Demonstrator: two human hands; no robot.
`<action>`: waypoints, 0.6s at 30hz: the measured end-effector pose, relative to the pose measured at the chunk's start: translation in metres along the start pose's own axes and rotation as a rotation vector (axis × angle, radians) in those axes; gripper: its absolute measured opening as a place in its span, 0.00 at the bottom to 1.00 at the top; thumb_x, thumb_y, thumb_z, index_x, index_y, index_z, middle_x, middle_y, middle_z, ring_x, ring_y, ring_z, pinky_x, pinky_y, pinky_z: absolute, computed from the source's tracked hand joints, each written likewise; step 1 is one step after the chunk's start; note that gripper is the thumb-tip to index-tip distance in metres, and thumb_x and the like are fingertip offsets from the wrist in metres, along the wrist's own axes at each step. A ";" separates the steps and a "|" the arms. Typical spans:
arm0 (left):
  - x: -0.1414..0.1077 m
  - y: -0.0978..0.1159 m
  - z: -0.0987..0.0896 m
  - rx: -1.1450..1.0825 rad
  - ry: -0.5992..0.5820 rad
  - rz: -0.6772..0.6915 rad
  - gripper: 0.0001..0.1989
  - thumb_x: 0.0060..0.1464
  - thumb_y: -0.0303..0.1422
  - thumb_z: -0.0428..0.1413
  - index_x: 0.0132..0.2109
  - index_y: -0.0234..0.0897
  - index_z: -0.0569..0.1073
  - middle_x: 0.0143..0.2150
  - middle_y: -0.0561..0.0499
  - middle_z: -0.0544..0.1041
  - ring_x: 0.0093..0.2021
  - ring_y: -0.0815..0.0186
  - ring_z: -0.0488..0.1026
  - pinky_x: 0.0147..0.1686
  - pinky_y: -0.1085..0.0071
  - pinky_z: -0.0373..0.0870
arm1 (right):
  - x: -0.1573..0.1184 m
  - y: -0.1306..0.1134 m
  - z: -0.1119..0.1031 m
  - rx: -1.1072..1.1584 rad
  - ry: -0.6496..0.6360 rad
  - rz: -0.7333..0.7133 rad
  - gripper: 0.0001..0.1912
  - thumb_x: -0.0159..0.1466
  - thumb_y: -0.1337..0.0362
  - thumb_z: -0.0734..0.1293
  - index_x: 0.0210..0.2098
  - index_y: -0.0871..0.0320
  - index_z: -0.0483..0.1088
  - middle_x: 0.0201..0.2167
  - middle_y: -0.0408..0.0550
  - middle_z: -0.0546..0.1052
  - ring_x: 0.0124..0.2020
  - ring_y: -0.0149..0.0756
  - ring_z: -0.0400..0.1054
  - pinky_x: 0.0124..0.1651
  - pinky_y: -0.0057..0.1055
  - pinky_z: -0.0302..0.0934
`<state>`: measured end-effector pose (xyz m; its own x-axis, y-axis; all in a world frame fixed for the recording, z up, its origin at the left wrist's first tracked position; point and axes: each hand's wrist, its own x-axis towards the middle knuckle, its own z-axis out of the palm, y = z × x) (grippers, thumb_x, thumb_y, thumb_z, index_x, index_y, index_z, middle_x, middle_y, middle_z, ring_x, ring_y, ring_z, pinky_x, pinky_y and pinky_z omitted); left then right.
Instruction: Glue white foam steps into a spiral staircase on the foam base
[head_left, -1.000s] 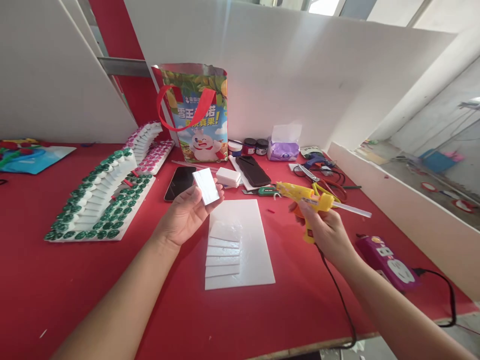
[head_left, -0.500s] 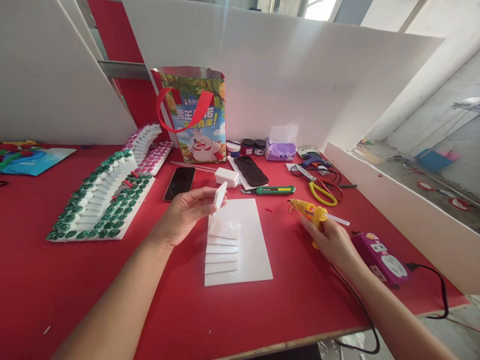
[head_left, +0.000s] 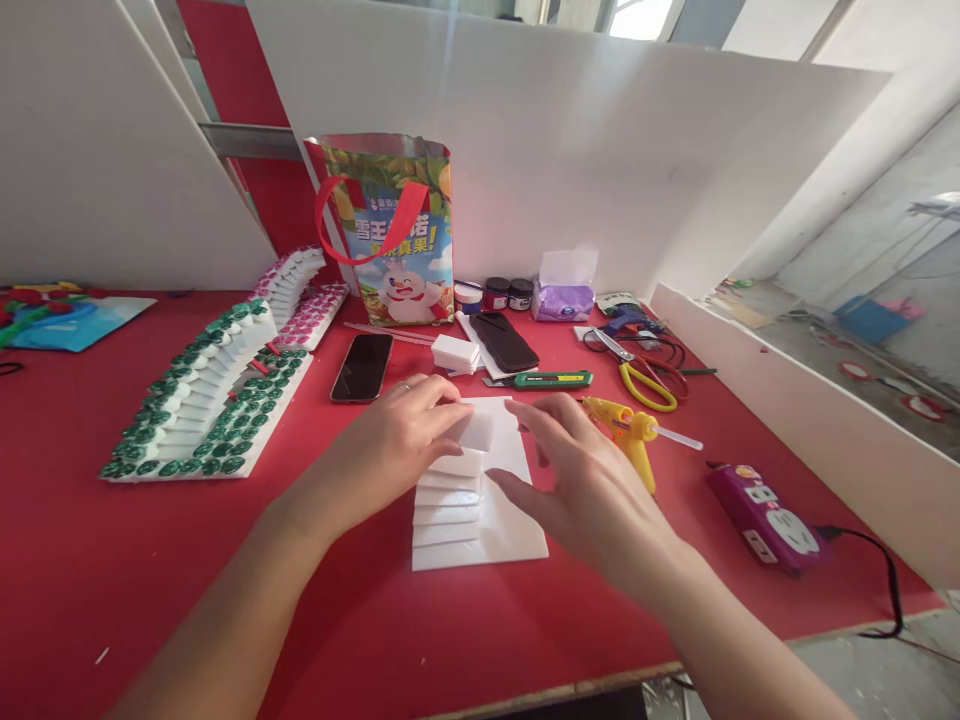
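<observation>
My left hand [head_left: 409,430] grips a small white foam piece [head_left: 475,428] at the upper end of a row of overlapping white pieces [head_left: 448,515]. They lie on a white board [head_left: 517,530] in the middle of the red table. To the right of the piece, my right hand [head_left: 574,470] hovers over the board with thumb and fingers apart and nothing in it. Just behind that hand a yellow glue gun [head_left: 637,445] rests on the table with a clear stick in its back end.
Behind the board are stacked white blocks [head_left: 455,353], two phones [head_left: 361,367], a green cutter [head_left: 551,380] and scissors [head_left: 646,386]. A green-decorated foam model [head_left: 202,400] stands left; a purple power strip [head_left: 769,520] lies right.
My left hand has brought the foam piece down to the row. My right hand has let go of the glue gun and moved left over the board.
</observation>
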<state>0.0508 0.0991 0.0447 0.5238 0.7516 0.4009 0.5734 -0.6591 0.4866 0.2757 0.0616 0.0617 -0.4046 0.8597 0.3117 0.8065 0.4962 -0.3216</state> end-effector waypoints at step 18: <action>-0.024 -0.033 0.023 -0.432 0.080 -0.865 0.21 0.57 0.52 0.57 0.33 0.37 0.80 0.17 0.57 0.63 0.21 0.67 0.60 0.27 0.71 0.56 | 0.018 0.027 0.046 0.144 -0.084 0.031 0.11 0.61 0.61 0.70 0.43 0.56 0.73 0.38 0.47 0.76 0.26 0.31 0.67 0.28 0.29 0.61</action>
<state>0.0332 0.1021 0.0010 -0.0233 0.9823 -0.1856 0.4514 0.1760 0.8748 0.2706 0.0963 0.0175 -0.4203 0.8789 0.2258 0.7511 0.4766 -0.4568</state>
